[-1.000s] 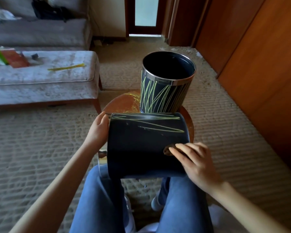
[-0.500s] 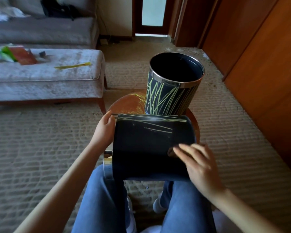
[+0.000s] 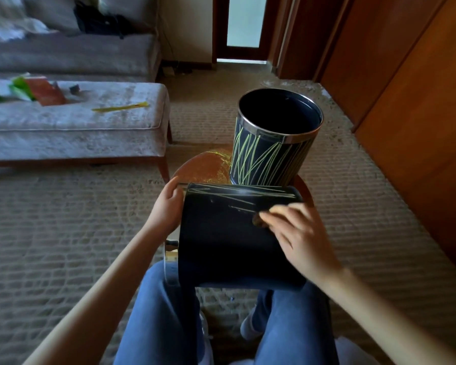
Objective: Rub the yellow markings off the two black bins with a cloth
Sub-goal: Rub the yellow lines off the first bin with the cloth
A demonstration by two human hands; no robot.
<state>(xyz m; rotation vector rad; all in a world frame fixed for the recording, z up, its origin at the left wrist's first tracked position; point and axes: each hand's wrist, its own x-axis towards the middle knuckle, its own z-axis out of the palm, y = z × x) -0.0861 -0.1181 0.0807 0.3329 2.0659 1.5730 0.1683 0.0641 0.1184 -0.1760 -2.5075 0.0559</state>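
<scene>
1 bin (image 3: 229,241) lies on its side across my lap, my left hand (image 3: 166,206) at its left end, my right hand (image 3: 298,238) on top. Behind it, the other bin (image 3: 269,156) stands upright on the round table (image 3: 203,167). A bench (image 3: 71,127) sits far left.

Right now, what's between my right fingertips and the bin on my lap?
In the head view, a small brownish cloth peeks out under the right hand, pressed against the lying bin near its remaining yellow markings.
</scene>
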